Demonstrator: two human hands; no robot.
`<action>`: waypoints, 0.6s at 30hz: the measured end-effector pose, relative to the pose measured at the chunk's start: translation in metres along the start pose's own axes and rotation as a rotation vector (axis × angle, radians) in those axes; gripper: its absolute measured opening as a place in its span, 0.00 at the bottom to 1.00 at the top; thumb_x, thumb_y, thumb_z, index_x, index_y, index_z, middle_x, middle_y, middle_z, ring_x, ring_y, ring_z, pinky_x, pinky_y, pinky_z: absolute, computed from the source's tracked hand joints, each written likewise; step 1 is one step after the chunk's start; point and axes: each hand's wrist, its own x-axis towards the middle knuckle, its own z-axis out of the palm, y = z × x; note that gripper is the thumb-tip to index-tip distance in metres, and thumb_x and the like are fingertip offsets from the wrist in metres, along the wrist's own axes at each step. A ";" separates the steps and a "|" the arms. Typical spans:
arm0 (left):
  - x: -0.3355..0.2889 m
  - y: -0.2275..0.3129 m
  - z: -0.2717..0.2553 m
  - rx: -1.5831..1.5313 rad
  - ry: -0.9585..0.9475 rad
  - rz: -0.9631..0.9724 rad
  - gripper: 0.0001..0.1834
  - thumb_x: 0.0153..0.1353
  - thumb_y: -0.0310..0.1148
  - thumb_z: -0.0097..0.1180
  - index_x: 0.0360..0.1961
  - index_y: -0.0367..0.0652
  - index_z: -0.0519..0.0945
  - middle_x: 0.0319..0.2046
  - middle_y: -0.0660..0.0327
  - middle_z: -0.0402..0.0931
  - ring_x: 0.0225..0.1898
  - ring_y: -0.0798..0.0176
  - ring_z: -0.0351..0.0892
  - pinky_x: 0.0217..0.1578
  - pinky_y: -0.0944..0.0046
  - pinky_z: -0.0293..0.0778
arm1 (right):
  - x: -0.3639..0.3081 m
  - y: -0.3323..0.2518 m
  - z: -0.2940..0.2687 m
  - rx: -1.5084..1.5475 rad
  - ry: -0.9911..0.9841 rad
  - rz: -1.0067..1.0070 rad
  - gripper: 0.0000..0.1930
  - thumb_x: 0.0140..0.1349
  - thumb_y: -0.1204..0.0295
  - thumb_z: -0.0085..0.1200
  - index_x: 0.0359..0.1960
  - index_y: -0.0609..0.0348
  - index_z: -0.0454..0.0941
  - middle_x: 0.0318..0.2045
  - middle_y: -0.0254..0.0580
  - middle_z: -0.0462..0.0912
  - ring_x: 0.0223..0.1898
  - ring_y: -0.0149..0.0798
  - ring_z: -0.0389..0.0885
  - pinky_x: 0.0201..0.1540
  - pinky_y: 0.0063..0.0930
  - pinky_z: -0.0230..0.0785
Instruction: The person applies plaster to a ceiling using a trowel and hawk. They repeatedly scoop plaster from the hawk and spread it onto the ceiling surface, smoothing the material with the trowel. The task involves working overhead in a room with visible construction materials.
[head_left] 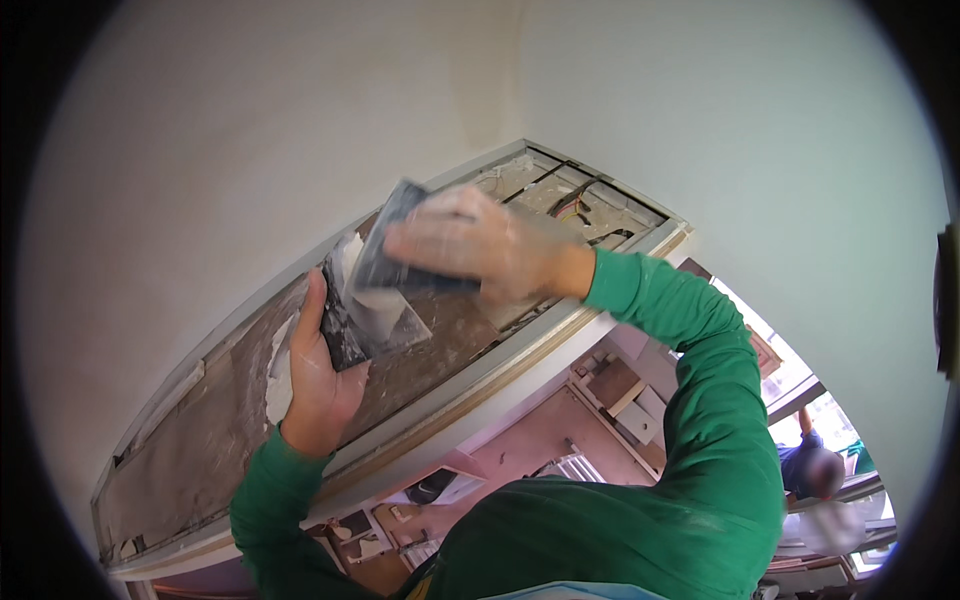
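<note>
Putty (350, 253), white and smeared, sits between two dark flat tools in front of the person, over a framed ledge (220, 415) below the walls. Working stage: putty loaded and being worked from tool to tool, judging by the blurred right side; neither tool touches a wall. Left wall (250, 150) looks mostly plain and pale, with a tan vertical band (485, 80) near the corner; right wall (700, 130) evenly pale. Can't tell how much of either is finished. Putty on the tools is unapplied, so some spreading probably remains.

Grip, left hand (322, 385): closed on the square dark plate (348, 340), thumb up along its near side, other fingers hidden behind or under it. Plate tilted, putty streaks across its face. Grip, right hand (475, 240): closed on the wide dark spreading blade (380, 255), fingers bent over it, thumb not clear because of blur. Blade sits over the plate's upper part, putty at its lower edge; exact contact unclear.

White patch (280, 375) on the ledge just beside the left hand, loose wires (572, 208) beyond the right hand. Another person (815, 470) well apart, lower right.
</note>
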 end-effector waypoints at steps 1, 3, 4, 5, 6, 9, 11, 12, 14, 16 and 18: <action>0.001 0.002 -0.005 0.011 0.013 0.007 0.23 0.68 0.49 0.42 0.52 0.41 0.73 0.46 0.61 0.76 0.48 0.65 0.76 0.52 0.63 0.70 | -0.004 0.012 -0.003 -0.092 -0.037 0.043 0.29 0.48 0.68 0.49 0.56 0.56 0.72 0.54 0.39 0.73 0.53 0.46 0.69 0.52 0.40 0.64; 0.003 0.010 -0.017 0.034 0.044 0.027 0.25 0.67 0.50 0.44 0.53 0.40 0.71 0.49 0.60 0.75 0.51 0.63 0.73 0.55 0.61 0.66 | -0.010 0.029 -0.009 -0.271 -0.108 0.124 0.26 0.55 0.64 0.48 0.56 0.57 0.72 0.55 0.40 0.73 0.54 0.45 0.69 0.53 0.40 0.63; 0.006 0.013 -0.020 0.043 0.038 0.152 0.25 0.67 0.50 0.44 0.53 0.39 0.72 0.49 0.60 0.75 0.51 0.63 0.74 0.54 0.61 0.67 | -0.012 0.027 -0.009 -0.196 -0.005 0.230 0.23 0.58 0.65 0.47 0.56 0.57 0.72 0.54 0.42 0.74 0.53 0.45 0.70 0.52 0.40 0.64; 0.011 0.017 -0.022 0.055 0.034 0.280 0.25 0.68 0.50 0.44 0.52 0.38 0.72 0.48 0.60 0.75 0.50 0.63 0.74 0.54 0.61 0.67 | -0.013 0.021 -0.010 -0.115 0.097 0.334 0.21 0.60 0.66 0.47 0.55 0.57 0.72 0.52 0.43 0.75 0.51 0.44 0.72 0.51 0.41 0.65; 0.016 0.021 -0.024 0.069 0.035 0.417 0.26 0.68 0.50 0.44 0.52 0.37 0.72 0.48 0.60 0.75 0.50 0.64 0.74 0.53 0.61 0.67 | -0.012 0.016 -0.010 -0.024 0.197 0.429 0.19 0.63 0.67 0.46 0.55 0.57 0.72 0.50 0.44 0.76 0.50 0.44 0.73 0.51 0.42 0.66; 0.038 0.012 -0.072 0.610 0.294 0.985 0.30 0.69 0.54 0.37 0.49 0.33 0.71 0.45 0.56 0.74 0.46 0.64 0.73 0.48 0.62 0.70 | 0.003 -0.024 -0.012 1.106 0.489 1.111 0.19 0.68 0.60 0.44 0.51 0.64 0.71 0.43 0.44 0.79 0.41 0.38 0.80 0.47 0.36 0.73; 0.036 0.015 -0.072 0.918 0.326 1.360 0.29 0.69 0.53 0.37 0.47 0.31 0.70 0.44 0.55 0.73 0.44 0.61 0.73 0.46 0.61 0.70 | 0.016 -0.051 -0.015 1.645 0.673 1.280 0.17 0.69 0.64 0.44 0.49 0.67 0.70 0.42 0.46 0.79 0.41 0.37 0.81 0.49 0.34 0.76; 0.041 0.018 -0.065 0.948 0.172 1.527 0.28 0.69 0.51 0.39 0.47 0.31 0.70 0.44 0.54 0.72 0.43 0.60 0.73 0.45 0.61 0.70 | 0.018 -0.059 -0.015 1.822 0.639 1.296 0.17 0.69 0.66 0.43 0.49 0.68 0.70 0.43 0.46 0.79 0.43 0.37 0.81 0.49 0.36 0.75; 0.038 0.029 -0.055 1.130 -0.020 1.806 0.23 0.68 0.46 0.42 0.47 0.32 0.71 0.39 0.54 0.73 0.39 0.58 0.74 0.41 0.61 0.71 | 0.026 -0.075 -0.014 1.966 0.574 1.327 0.15 0.69 0.68 0.43 0.49 0.69 0.70 0.43 0.46 0.79 0.44 0.38 0.80 0.51 0.37 0.74; 0.031 0.040 -0.045 1.431 -0.088 2.033 0.18 0.68 0.40 0.43 0.47 0.35 0.75 0.32 0.55 0.75 0.34 0.58 0.74 0.35 0.62 0.71 | 0.032 -0.083 -0.009 2.063 0.549 1.315 0.15 0.68 0.69 0.43 0.48 0.69 0.70 0.43 0.45 0.79 0.44 0.38 0.80 0.52 0.37 0.73; 0.024 0.046 -0.048 1.562 -0.221 1.933 0.17 0.55 0.32 0.56 0.48 0.45 0.76 0.30 0.62 0.75 0.34 0.60 0.72 0.32 0.63 0.69 | 0.034 -0.085 -0.008 2.137 0.500 1.287 0.14 0.68 0.70 0.43 0.48 0.69 0.71 0.43 0.45 0.79 0.44 0.38 0.80 0.53 0.37 0.72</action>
